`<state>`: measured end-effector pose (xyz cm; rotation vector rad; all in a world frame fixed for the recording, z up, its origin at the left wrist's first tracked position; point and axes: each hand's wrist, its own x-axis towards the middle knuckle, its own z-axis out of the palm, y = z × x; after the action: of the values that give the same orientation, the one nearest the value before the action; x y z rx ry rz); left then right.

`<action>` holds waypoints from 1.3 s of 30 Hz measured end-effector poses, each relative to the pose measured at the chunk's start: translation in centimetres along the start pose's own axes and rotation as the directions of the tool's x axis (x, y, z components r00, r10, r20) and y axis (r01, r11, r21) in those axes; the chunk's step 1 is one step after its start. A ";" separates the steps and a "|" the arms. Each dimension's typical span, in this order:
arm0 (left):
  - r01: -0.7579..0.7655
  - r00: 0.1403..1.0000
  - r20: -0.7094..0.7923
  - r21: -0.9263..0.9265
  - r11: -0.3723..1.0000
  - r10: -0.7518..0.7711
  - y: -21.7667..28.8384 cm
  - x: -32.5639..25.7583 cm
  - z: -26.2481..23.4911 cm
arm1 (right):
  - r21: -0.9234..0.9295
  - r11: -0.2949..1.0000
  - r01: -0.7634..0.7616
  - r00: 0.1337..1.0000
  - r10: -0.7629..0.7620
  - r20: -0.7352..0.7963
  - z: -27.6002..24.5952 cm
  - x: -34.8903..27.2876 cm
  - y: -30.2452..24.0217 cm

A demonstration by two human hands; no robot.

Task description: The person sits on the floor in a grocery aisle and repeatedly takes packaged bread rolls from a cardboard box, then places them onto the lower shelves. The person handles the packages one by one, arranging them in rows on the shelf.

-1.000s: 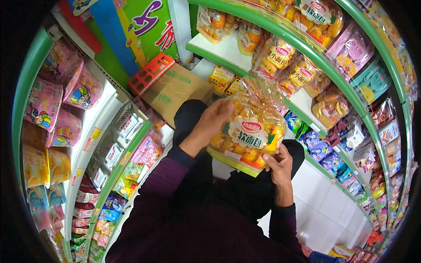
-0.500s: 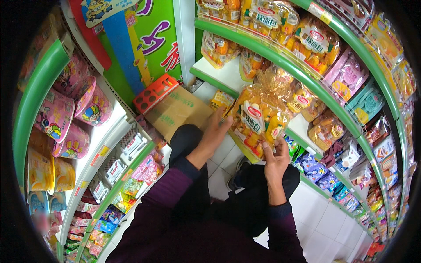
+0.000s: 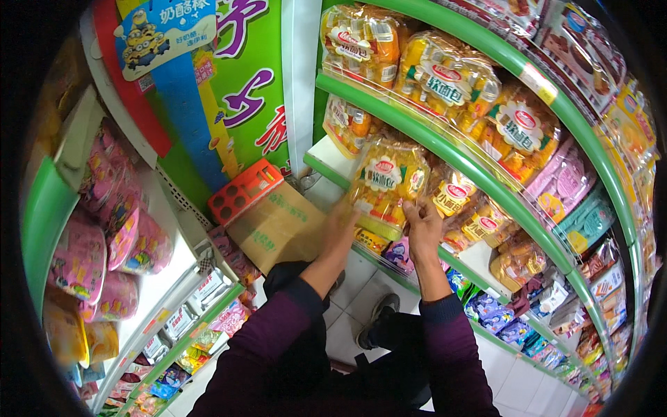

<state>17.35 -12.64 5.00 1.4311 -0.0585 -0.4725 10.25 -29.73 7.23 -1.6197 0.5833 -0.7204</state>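
A clear bag of bread rolls (image 3: 390, 179) with a yellow lower edge stands tilted at the front of a low shelf. My right hand (image 3: 424, 226) pinches its lower right corner, thumb in front. Beside the bag's lower left edge is my left hand (image 3: 339, 224), its fingers smeared by motion, so their grip cannot be made out. Another bag of bread (image 3: 345, 125) sits behind on the same shelf, to the left. Smaller bags of bread (image 3: 453, 193) stand just right of my right hand.
Above, a green-edged shelf (image 3: 445, 132) holds several bread bags. Left of me, a brown cardboard box (image 3: 274, 222) touches an orange box with round holes (image 3: 244, 191). Pink tubs (image 3: 76, 257) fill the left shelf. Small snack packets (image 3: 493, 309) line the bottom right shelf.
The bag of bread has moved up and away from me, from over the floor to the low shelf. Both hands have gone forward with it, and the view has shifted.
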 end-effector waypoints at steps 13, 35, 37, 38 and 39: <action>-0.243 0.970 0.018 0.053 0.969 0.242 -1.3 10.4 4.9 | -0.200 0.955 0.217 0.951 -0.253 -0.180 4.5 5.6 6.8; -0.673 0.727 0.337 0.521 0.525 0.598 -4.0 14.3 6.5 | -0.568 0.702 0.430 0.885 -0.453 0.109 5.9 -0.6 6.8; -0.681 0.721 0.348 0.514 0.521 0.599 -3.2 13.8 7.1 | -0.564 0.670 0.483 0.872 -0.425 0.241 4.6 -2.6 5.1; -0.684 0.717 0.356 0.525 0.507 0.599 -2.9 13.4 7.7 | -0.559 0.658 0.504 0.863 -0.404 0.303 3.9 -3.5 4.5; -0.687 0.712 0.362 0.537 0.490 0.602 -2.3 12.9 8.1 | -0.557 0.658 0.507 0.862 -0.399 0.313 3.1 -4.3 4.0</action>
<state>25.84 -24.84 0.96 1.9049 -0.9356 0.1380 9.62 -25.18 2.44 -2.4925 0.2911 -0.7880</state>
